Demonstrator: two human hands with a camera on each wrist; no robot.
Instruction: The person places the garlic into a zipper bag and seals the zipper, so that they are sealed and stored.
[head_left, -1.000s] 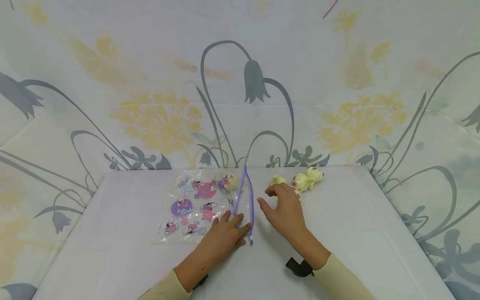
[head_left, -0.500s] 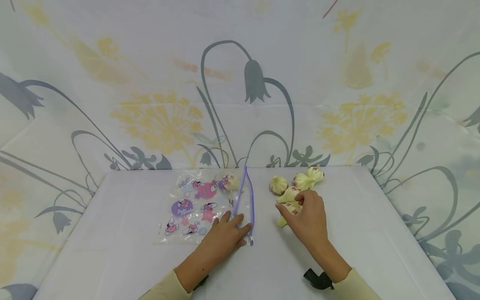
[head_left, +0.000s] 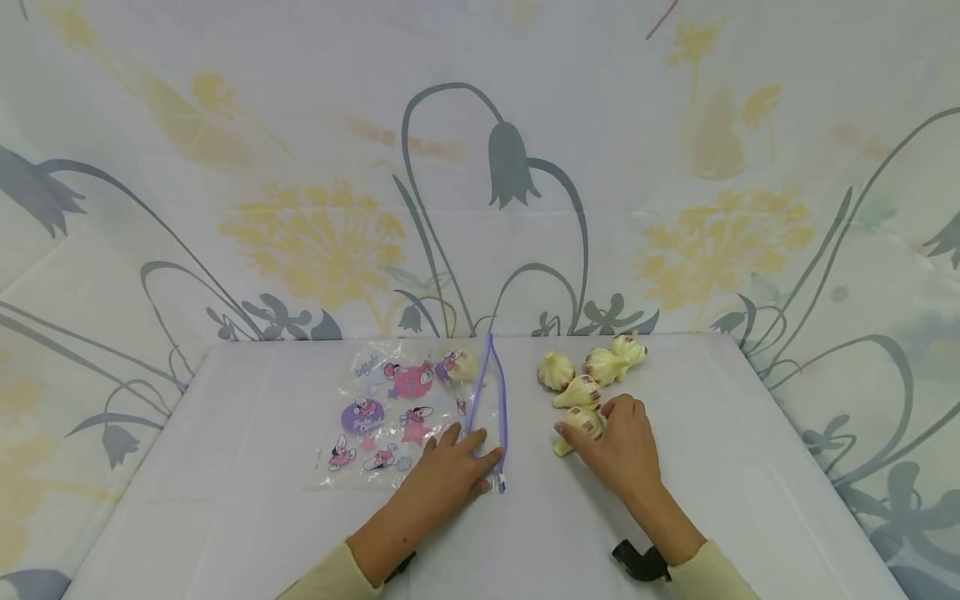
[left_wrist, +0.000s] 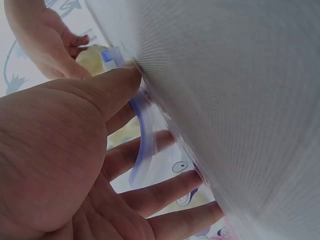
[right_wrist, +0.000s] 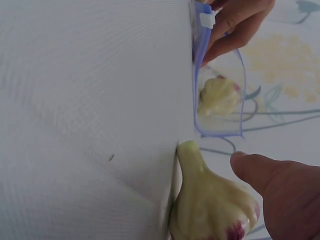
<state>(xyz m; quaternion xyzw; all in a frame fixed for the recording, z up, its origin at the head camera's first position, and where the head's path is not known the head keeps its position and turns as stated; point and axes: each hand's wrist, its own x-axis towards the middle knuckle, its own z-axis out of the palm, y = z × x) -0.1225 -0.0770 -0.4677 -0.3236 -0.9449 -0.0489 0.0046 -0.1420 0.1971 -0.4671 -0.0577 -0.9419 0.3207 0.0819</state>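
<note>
A clear plastic zip bag (head_left: 378, 450) with pink and purple cartoon prints lies flat, its purple slider edge parted on the right. Inside it, near the mouth, sits one garlic bulb (right_wrist: 218, 96). My left hand (head_left: 446, 475) rests spread on the mouth end of the bag, its fingers (left_wrist: 165, 187) fairly straight on the plastic. My right hand (head_left: 626, 446) is at the nearest loose garlic bulb (head_left: 583, 422), fingers at its far right side and thumb on the near side. In the right wrist view the thumb (right_wrist: 255, 170) stands apart from that bulb.
Several more garlic bulbs lie behind the right hand, such as a round one (head_left: 557, 371), a tilted one (head_left: 579, 392) and a pair farther back (head_left: 609, 363). The white table (head_left: 225, 533) ends at a flower-printed cloth backdrop (head_left: 450, 275).
My right hand has moved right and toward me, from over the bulbs to the nearest one, uncovering several bulbs. The left hand and bag have stayed in place.
</note>
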